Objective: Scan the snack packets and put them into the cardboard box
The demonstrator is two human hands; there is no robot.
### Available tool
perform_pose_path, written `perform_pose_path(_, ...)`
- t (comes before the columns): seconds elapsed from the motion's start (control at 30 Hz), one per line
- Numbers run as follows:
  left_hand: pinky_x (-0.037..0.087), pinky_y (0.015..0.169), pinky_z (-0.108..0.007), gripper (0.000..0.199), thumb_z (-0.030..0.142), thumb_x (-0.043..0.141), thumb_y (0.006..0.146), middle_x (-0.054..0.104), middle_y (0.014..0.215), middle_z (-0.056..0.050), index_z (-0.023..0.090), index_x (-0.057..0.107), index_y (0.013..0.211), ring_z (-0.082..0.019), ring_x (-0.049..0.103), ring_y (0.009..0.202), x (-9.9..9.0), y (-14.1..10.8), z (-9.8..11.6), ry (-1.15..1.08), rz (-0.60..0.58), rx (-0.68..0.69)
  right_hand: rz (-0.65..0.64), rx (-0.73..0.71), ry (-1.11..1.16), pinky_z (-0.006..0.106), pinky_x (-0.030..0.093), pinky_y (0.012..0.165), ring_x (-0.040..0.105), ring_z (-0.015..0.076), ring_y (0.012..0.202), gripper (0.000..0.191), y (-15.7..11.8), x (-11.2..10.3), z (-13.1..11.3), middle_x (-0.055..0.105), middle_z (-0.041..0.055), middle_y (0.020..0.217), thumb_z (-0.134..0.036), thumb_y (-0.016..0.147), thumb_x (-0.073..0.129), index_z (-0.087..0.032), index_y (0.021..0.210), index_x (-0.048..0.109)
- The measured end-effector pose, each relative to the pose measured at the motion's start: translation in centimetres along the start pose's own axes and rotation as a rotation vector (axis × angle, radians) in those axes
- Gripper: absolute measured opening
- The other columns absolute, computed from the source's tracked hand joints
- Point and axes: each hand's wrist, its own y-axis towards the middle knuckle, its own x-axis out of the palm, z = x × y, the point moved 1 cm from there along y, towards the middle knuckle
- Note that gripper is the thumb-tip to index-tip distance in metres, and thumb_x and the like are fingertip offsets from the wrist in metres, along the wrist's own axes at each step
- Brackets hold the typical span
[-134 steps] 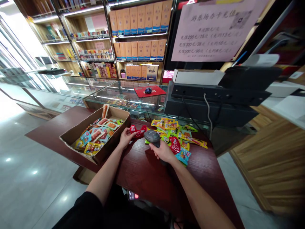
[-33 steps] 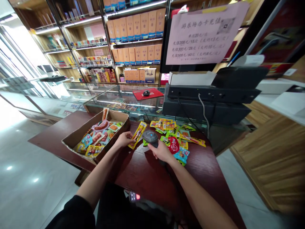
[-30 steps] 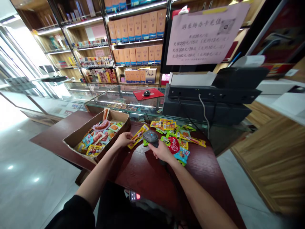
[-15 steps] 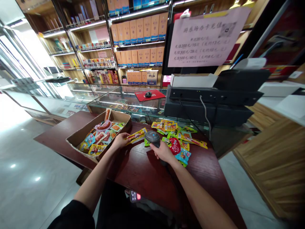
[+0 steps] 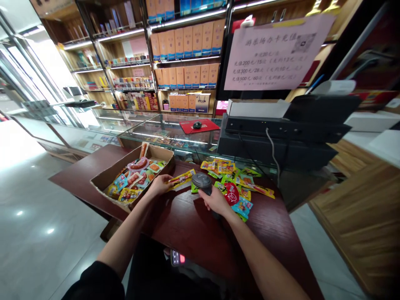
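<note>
Your left grip (image 5: 161, 185) is pinched on one end of a long, narrow yellow packet (image 5: 182, 179), thin and shiny, whose free end reaches toward your right grip (image 5: 215, 201). That one is wrapped around the handle of a scanner (image 5: 201, 180), dark hard plastic with a rounded head, held just beside the packet's tip. Between your grips and your lap, the tabletop (image 5: 179, 221) lies bare: smooth, dark red, glossy. Close left of your left grip, the cardboard box (image 5: 161, 153) leaves little room; its brown walls are straight, its rim rough, and it holds a jumble of plastic-wrapped snacks (image 5: 134, 179). Just beyond and right of your right grip spreads a loose pile of crinkly packets (image 5: 226, 168), with a rounded red packet (image 5: 231, 194) on it. Right of the pile, a bare strip runs to the tabletop's edge. Farther beyond both grips stands a flat-topped glass case (image 5: 170, 125).
</note>
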Motion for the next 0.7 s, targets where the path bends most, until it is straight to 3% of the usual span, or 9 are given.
perform_pose_path(0.13, 0.054, 0.078, -0.029, 0.025, 0.029, 0.078, 0.068, 0.079, 0.087, -0.005, 0.018, 0.077, 0.090, -0.023, 0.071, 0.085, -1.8, -0.4, 1.4, 0.012, 0.053, 0.034, -0.008, -0.009, 0.007, 0.022, 0.042, 0.038, 0.053, 0.0123, 0.034, 0.028, 0.0, 0.0, -0.1, 0.055, -0.0070, 0.045, -0.048, 0.085, 0.061, -0.021, 0.083, 0.053)
perform_pose_path(0.23, 0.054, 0.080, -0.030, 0.025, 0.031, 0.080, 0.068, 0.078, 0.088, -0.005, 0.017, 0.076, 0.089, -0.023, 0.071, 0.086, -4.2, -0.6, 2.2, 0.005, 0.150, 0.062, -0.016, -0.020, 0.009, 0.022, 0.041, 0.037, 0.052, 0.0127, 0.033, 0.032, 0.1, 0.1, 0.0, 0.053, -0.0072, 0.043, -0.052, 0.083, 0.061, -0.022, 0.080, 0.051)
perform_pose_path(0.53, 0.055, 0.083, -0.031, 0.033, 0.037, 0.076, 0.074, 0.078, 0.101, -0.008, 0.018, 0.074, 0.101, -0.023, 0.073, 0.093, -15.2, -2.4, 0.2, -0.002, 0.491, 0.044, -0.034, -0.041, 0.048, 0.026, 0.040, 0.038, 0.050, 0.0141, 0.032, 0.039, 0.8, 0.4, 1.0, 0.053, -0.0049, 0.041, -0.061, 0.076, 0.061, -0.023, 0.073, 0.052)
perform_pose_path(0.6, 0.055, 0.085, -0.031, 0.033, 0.037, 0.077, 0.073, 0.078, 0.104, -0.008, 0.019, 0.075, 0.101, -0.024, 0.073, 0.096, -16.5, -3.1, -0.3, 0.004, 0.529, 0.040, -0.041, -0.042, 0.049, 0.026, 0.039, 0.038, 0.050, 0.0144, 0.032, 0.040, 0.8, 0.4, 0.9, 0.053, -0.0047, 0.041, -0.062, 0.076, 0.061, -0.023, 0.072, 0.052)
perform_pose_path(0.7, 0.056, 0.086, -0.031, 0.033, 0.040, 0.078, 0.073, 0.079, 0.102, -0.008, 0.019, 0.075, 0.099, -0.024, 0.074, 0.097, -16.5, -3.5, -0.5, 0.012, 0.525, 0.034, -0.044, -0.043, 0.040, 0.026, 0.038, 0.038, 0.050, 0.0141, 0.032, 0.041, 0.7, 0.4, 0.6, 0.052, -0.0047, 0.041, -0.063, 0.076, 0.060, -0.023, 0.071, 0.052)
